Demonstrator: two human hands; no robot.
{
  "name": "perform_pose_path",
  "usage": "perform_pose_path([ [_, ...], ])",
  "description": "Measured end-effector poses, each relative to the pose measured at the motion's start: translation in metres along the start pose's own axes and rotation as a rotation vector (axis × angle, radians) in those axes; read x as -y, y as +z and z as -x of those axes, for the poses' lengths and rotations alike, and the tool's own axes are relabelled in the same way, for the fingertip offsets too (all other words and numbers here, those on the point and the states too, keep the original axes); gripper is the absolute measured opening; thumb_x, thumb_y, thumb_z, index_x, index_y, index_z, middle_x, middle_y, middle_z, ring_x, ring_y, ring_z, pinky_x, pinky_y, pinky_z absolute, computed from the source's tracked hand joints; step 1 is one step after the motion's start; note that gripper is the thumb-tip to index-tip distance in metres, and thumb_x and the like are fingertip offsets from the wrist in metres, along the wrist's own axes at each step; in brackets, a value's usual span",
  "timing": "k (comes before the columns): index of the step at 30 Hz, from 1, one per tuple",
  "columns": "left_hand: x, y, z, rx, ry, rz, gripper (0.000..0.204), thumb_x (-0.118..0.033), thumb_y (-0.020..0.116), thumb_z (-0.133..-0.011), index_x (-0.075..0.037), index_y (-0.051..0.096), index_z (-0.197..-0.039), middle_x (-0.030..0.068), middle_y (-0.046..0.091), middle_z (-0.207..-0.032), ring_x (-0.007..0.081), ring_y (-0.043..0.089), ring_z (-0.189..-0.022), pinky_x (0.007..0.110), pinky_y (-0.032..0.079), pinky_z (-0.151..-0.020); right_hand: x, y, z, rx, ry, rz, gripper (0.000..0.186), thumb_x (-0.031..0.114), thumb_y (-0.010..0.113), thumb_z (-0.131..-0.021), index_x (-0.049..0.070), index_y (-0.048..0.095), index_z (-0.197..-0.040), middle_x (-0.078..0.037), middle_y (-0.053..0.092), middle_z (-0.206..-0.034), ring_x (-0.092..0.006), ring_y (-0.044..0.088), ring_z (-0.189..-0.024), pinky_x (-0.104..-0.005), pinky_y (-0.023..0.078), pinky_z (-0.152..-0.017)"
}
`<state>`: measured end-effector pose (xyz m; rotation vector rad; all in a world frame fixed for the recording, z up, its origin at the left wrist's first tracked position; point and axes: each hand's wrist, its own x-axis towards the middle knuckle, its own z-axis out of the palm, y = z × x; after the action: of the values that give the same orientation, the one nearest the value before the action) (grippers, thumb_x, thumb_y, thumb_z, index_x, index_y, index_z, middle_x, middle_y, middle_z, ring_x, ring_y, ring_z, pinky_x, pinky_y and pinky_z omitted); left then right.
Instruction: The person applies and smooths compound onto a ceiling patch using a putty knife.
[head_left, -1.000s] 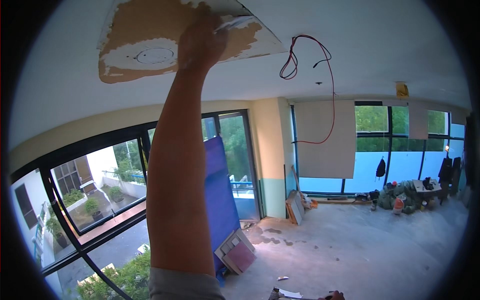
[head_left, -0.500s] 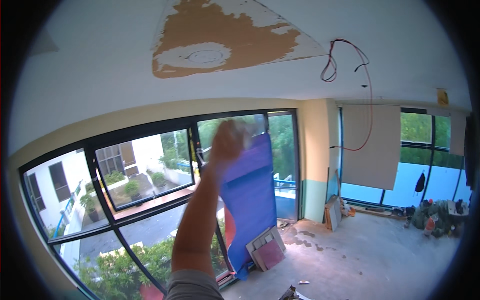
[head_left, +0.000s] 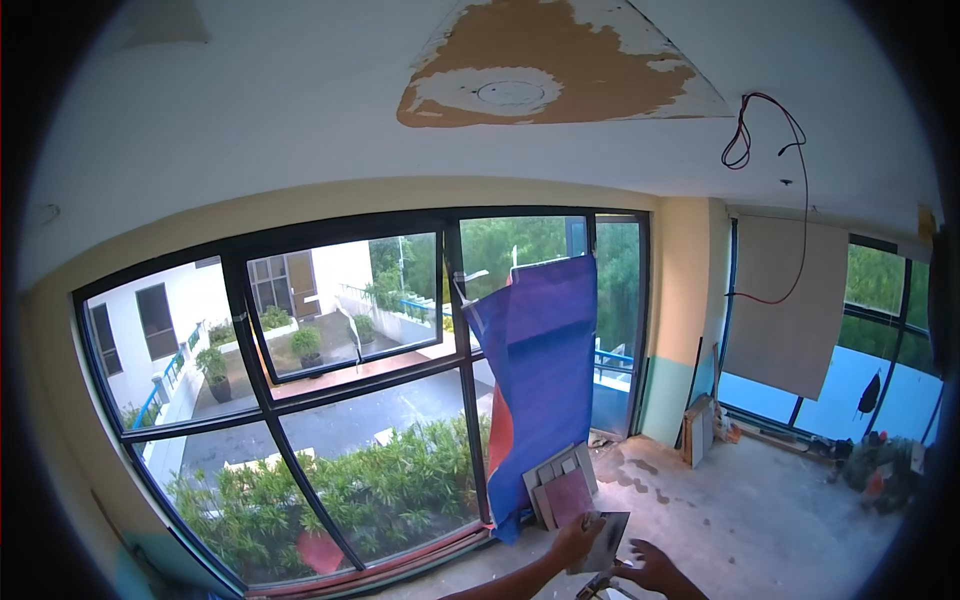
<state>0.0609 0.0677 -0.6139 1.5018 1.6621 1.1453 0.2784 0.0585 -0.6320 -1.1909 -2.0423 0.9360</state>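
Observation:
Low in the head view, my left hand is closed on the edge of a flat grey rectangular plate, which looks like a filling blade and is held tilted. Close to its right is my right hand, with its fingers spread apart. Below the plate, by the right hand's fingertips, lie small dark and light objects; I cannot make out their kind or whether the hand touches them. Overhead, the white ceiling has a brown patch, with white filler around a circular outline.
Black-framed windows run along the left, one with an opened pane. A blue sheet hangs there, with tiles leaning below. Red and black wires dangle from the ceiling. Boards and a heap of items stand right.
A raised, blurred hand near the window has left that spot; both hands are now low, the left one with the grey plate. The view has turned left, so the room appears farther right.

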Motion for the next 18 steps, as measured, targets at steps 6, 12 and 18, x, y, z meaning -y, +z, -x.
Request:
perform_pose_path([
  [6,0.042,-0.002,0.043,-0.113,0.046,0.068,0.057,-0.047,0.065,-0.084,0.002,0.052,-0.109,0.0202,0.062,-0.096,0.0276,0.064,-0.087,0.038,0.05,-0.076,0.029,0.071,-0.049,0.417,-0.219,-0.181,0.057,0.023,0.074,-0.073,0.002,0.055,-0.122,-0.015,0.062,-0.114,-0.0273,0.062,-0.101,-0.0365,0.051,-0.084],
  [12,0.051,-0.045,0.089,-0.021,0.052,0.153,0.067,-0.048,0.068,-0.083,0.005,0.046,-0.118,0.0188,0.062,-0.101,0.0264,0.064,-0.09,0.035,0.05,-0.079,0.067,0.111,-0.027,0.18,-0.382,-0.061,0.031,0.017,0.058,-0.082,0.007,0.062,-0.111,-0.014,0.066,-0.101,-0.0282,0.062,-0.096,-0.0368,0.047,-0.084],
  [18,0.057,-0.077,0.118,-0.081,0.052,0.183,0.068,-0.045,0.07,-0.082,0.004,0.046,-0.121,0.0179,0.062,-0.102,0.0244,0.063,-0.091,0.034,0.05,-0.081,0.115,0.132,-0.014,0.211,-0.359,-0.156,0.028,0.014,0.055,-0.082,0.007,0.064,-0.107,-0.016,0.066,-0.102,-0.0314,0.063,-0.095,-0.0378,0.049,-0.083],
])
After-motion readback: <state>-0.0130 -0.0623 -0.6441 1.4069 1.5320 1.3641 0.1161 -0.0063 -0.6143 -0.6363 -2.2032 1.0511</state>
